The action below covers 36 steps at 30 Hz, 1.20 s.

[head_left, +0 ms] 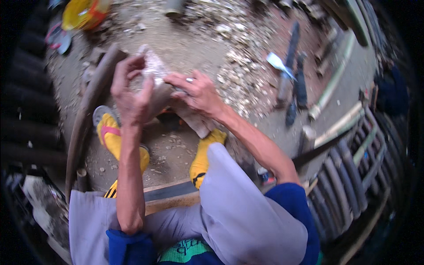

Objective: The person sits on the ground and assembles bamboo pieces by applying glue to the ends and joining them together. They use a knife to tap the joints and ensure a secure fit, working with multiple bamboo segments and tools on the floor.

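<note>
A long, pale, rough slab (pixel 194 118) slants between my feet, with a whitish, worn upper end. Across it lies a short, brown, rounded piece (pixel 160 98) that looks like wood or bamboo. My left hand (pixel 131 90) is over the left end of this piece, thumb and bent fingers apart; whether the palm touches it is hidden. With a ring on one finger, my right hand (pixel 194 93) closes around the piece's right end. Something dark under those fingers is too blurred to name. Below the slab, a dark object with an orange spot (pixel 170 118) partly shows.
A long curved pole (pixel 88 106) stands left of my feet. Pale chips (pixel 243 75) cover the ground ahead. To the right lie dark blade-like tools (pixel 291 48), a light-blue brush-like object (pixel 277 62) and stacked poles (pixel 344 176). A yellow bag (pixel 79 14) sits far left.
</note>
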{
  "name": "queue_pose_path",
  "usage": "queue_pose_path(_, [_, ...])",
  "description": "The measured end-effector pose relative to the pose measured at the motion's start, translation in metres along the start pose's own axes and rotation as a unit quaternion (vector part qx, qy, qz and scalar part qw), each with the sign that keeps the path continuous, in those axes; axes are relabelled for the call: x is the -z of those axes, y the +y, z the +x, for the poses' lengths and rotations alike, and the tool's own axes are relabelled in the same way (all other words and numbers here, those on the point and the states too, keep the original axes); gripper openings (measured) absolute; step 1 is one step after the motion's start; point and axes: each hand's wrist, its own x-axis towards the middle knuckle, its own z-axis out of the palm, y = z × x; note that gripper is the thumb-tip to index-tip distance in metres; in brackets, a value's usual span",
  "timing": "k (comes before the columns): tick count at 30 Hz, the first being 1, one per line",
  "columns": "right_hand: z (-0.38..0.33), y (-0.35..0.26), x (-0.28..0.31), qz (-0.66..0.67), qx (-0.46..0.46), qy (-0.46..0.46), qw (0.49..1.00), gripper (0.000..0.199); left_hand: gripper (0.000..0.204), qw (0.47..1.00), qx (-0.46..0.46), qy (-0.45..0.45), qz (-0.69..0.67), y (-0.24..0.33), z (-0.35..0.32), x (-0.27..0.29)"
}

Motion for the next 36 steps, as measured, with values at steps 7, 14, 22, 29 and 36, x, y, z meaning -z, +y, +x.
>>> queue_pose_path(7, [-0.008,0.004,0.000,-0.031,-0.015,0.007,0.999,0.045,0.040,0.995,-0.017,-0.048,-0.089,0.015,0.010,-0.023])
queue_pose_path(14, [-0.012,0.008,-0.016,-0.023,-0.038,0.019,0.999,0.032,0.043,0.976,-0.018,-0.186,-0.109,0.049,-0.024,-0.058])
queue_pose_path(22, [-0.010,0.017,-0.027,0.051,-0.016,0.034,0.998,0.032,0.045,0.965,-0.040,-0.209,-0.157,0.065,-0.038,-0.065])
queue_pose_path(29, [-0.013,0.007,-0.020,-0.039,-0.042,0.048,0.997,0.039,0.044,0.995,-0.020,-0.067,-0.070,0.040,-0.037,-0.026])
queue_pose_path(36, [-0.005,0.003,-0.017,-0.045,-0.017,0.065,0.997,0.040,0.045,0.997,0.060,-0.005,0.042,-0.004,-0.052,0.018])
